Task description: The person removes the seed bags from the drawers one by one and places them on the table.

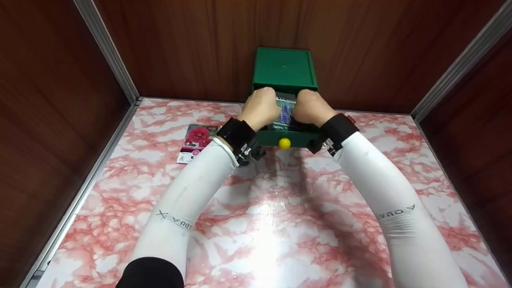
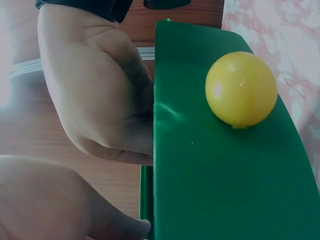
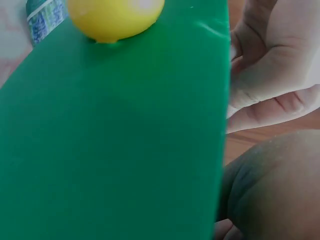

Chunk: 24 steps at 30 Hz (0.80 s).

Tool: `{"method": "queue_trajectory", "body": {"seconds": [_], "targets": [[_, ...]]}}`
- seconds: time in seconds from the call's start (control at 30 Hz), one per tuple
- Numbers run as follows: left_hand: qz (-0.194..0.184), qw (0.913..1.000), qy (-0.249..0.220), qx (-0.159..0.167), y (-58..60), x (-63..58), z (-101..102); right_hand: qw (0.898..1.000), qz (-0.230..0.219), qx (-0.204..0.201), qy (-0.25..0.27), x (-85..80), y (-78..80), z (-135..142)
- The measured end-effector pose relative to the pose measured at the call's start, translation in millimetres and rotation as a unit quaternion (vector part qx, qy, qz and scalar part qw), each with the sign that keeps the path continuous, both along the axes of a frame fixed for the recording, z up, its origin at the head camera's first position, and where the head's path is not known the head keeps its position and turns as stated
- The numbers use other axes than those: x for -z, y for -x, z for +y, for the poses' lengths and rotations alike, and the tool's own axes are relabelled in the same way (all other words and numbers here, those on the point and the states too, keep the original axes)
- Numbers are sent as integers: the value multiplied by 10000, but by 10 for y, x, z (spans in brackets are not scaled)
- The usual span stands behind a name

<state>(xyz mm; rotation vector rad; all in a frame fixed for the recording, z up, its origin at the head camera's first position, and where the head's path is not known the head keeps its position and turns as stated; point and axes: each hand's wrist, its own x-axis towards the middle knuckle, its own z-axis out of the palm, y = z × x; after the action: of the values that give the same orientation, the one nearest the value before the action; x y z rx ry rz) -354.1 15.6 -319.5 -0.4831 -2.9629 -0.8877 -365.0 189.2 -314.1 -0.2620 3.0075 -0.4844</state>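
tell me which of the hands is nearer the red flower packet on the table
The left. In the head view, the left hand is at the green drawer, up and right of the red flower packet; the right hand is also at the drawer, farther right.

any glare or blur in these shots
Head: strong glare on the marbled tabletop, soft shadows beside it; left wrist: washed-out left edge, small highlight on the green drawer front; right wrist: pale shine on the yellow knob, drawer front edge looks soft low down.
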Motion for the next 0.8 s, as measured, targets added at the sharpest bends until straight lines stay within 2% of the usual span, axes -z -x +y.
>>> {"method": "queue_trajectory", "body": {"seconds": [0.17,0.27,0.4,0.57,0.7,0.8], "targets": [[94,9999,75,-33,-4,8,-35,9996,-12,233,166,-46,-40,-25],[106,9999,72,0,-5,9,-61,9990,180,306,276,-54,-44,-24],[174,9997,-142,-57,-5,5,-111,9971,536,325,438,-56,-37,11],[323,9977,-519,-307,-8,-2,-170,9932,802,363,762,-53,-29,91],[207,9958,-812,-360,-12,2,-212,9892,730,426,1196,-69,-55,155],[116,9941,-1000,-392,-25,5,-254,9848,470,499,1597,-90,-92,188]]}}
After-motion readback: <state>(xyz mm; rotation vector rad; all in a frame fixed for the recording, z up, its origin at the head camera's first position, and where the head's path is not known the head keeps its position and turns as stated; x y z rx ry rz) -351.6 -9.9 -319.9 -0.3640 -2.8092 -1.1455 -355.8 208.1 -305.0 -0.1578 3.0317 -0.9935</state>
